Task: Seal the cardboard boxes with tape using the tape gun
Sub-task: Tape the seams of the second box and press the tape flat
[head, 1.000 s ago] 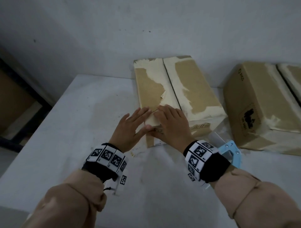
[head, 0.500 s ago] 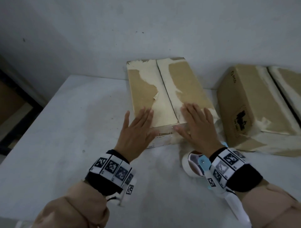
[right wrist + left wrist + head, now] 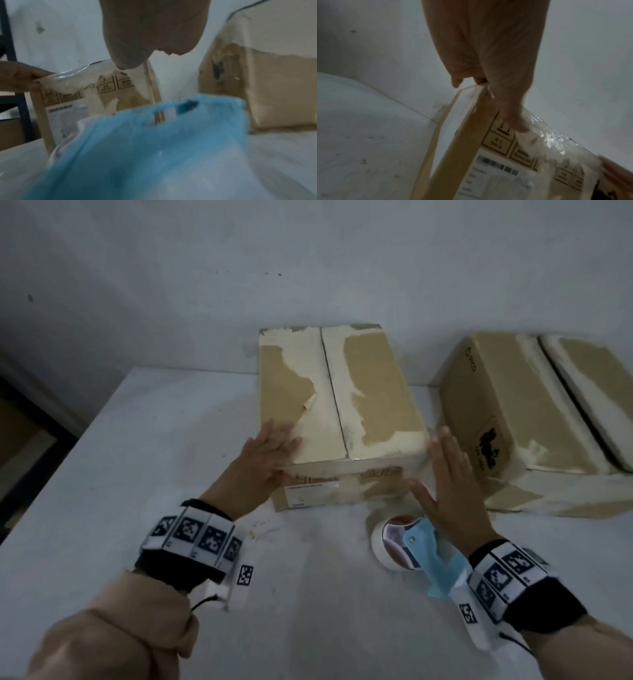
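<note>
A cardboard box (image 3: pixel 373 392) with torn pale tape along its middle seam lies on the white table (image 3: pixel 154 474). My left hand (image 3: pixel 270 450) rests on its near-left corner, fingers straight on the top and thumb on the front face (image 3: pixel 488 169). My right hand (image 3: pixel 452 484) is held flat and upright beside the near-right corner, holding nothing; I cannot tell whether the palm touches the box. The blue tape gun (image 3: pixel 424 549) with its tape roll lies on the table under my right wrist, blurred and close in the right wrist view (image 3: pixel 137 155).
A second cardboard box (image 3: pixel 507 419) with a pale taped seam sits just right of my right hand, leaving a narrow gap. The wall stands right behind both boxes. A dark shelf frame (image 3: pixel 20 440) is beyond the table's left edge.
Both hands slid apart from the middle of the box's near edge to its corners. The right hand left the top and now stands by the box's right side.
</note>
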Available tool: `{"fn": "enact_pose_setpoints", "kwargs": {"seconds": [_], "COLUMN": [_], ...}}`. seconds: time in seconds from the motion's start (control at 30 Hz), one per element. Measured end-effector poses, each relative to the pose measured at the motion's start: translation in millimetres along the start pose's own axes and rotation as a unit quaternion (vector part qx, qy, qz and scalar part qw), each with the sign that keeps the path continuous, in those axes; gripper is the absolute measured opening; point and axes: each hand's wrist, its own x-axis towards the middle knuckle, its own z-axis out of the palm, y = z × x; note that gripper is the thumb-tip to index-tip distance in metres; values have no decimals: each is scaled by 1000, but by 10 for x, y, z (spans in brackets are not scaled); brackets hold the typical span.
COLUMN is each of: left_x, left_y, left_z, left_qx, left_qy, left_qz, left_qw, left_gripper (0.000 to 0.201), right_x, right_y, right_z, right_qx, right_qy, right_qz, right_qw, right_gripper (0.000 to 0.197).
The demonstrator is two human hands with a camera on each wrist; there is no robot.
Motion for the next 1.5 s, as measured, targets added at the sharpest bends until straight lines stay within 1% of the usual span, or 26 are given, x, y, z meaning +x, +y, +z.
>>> {"fn": "enact_pose_setpoints", "kwargs": {"seconds": [0.03, 0.07, 0.1, 0.13, 0.23, 0.27, 0.33, 0.37, 0.43, 0.5, 0.53, 0.6, 0.67, 0.73, 0.8, 0.87, 0.93, 1.03, 1.13, 1.2, 1.27, 1.3, 1.37, 1.4, 1.5], "left_x": [-7, -5, 14, 43, 195, 261, 413, 475, 569, 623, 641, 637, 617, 596, 582, 581, 560, 527, 500, 479, 434, 400, 311, 258, 71], "left_y": [39, 86, 146, 196, 289, 292, 299, 301, 284, 240, 221, 193, 206, 235, 264, 272, 270, 283, 285, 280, 285, 286, 294, 310, 390], "left_z": [-71, -126, -170, -202, -235, -221, -162, -135, -100, -78, -64, -68, -78, -96, -126, -160, -173, -184, -187, -189, -184, -179, -164, -162, -157], "left_qx": [-11, 26, 67, 89, 75, 76, 91, 87, 68, 60, 58, 40, 14, -31, -112, -173, -192, -200, -196, -198, -201, -202, -201, -203, -208], "left_qy": [-44, -65, -64, -47, 56, 73, 69, 62, 48, 39, 39, 54, 65, 86, 123, 138, 127, 127, 118, 107, 91, 81, 64, 56, 39], "left_qz": [-47, -79, -98, -109, -142, -151, -180, -206, -250, -264, -260, -250, -254, -287, -341, -377, -382, -376, -369, -365, -361, -358, -350, -346, -331], "left_qw": [998, 994, 991, 989, 985, 983, 977, 973, 965, 962, 963, 966, 965, 954, 925, 899, 895, 896, 901, 903, 906, 908, 913, 914, 920], "left_gripper": [112, 119, 115, 106, 84, 76, 62, 61, 65, 69, 71, 76, 80, 86, 91, 95, 92, 81, 78, 78, 79, 80, 82, 82, 88], "right_x": [-150, -305, -448, -578, -854, -918, -1039, -1098, -1207, -1296, -1340, -1368, -1364, -1344, -1336, -1322, -1283, -1147, -907, -711, -496, -386, -192, -111, 119], "right_y": [39, 71, 88, 90, 43, 28, 8, -12, -38, -34, -14, 15, 4, -44, -90, -130, -154, -196, -235, -234, -249, -260, -296, -322, -372], "right_z": [31, 56, 70, 77, 57, 47, 42, 44, 73, 116, 144, 184, 186, 123, 25, -94, -228, -484, -705, -803, -914, -961, -1051, -1088, -1145], "right_qx": [21, 33, 40, 43, 28, 14, -13, -19, -12, 1, 3, 6, 9, 13, 43, 72, 114, 216, 284, 325, 365, 385, 411, 413, 400], "right_qy": [5, 3, -6, -21, -59, -60, -49, -47, -53, -79, -87, -94, -90, -84, -65, -17, 25, 89, 166, 203, 215, 215, 208, 205, 193], "right_qz": [26, 46, 63, 83, 141, 151, 163, 169, 191, 224, 232, 232, 228, 222, 239, 249, 276, 313, 288, 278, 258, 246, 211, 196, 156], "right_qw": [999, 998, 997, 995, 988, 987, 985, 984, 980, 971, 969, 968, 969, 971, 968, 966, 954, 921, 899, 881, 868, 863, 862, 865, 882], "right_gripper": [73, 73, 73, 73, 76, 78, 82, 85, 95, 107, 108, 102, 92, 88, 83, 80, 81, 89, 91, 80, 73, 78, 92, 92, 72]}}
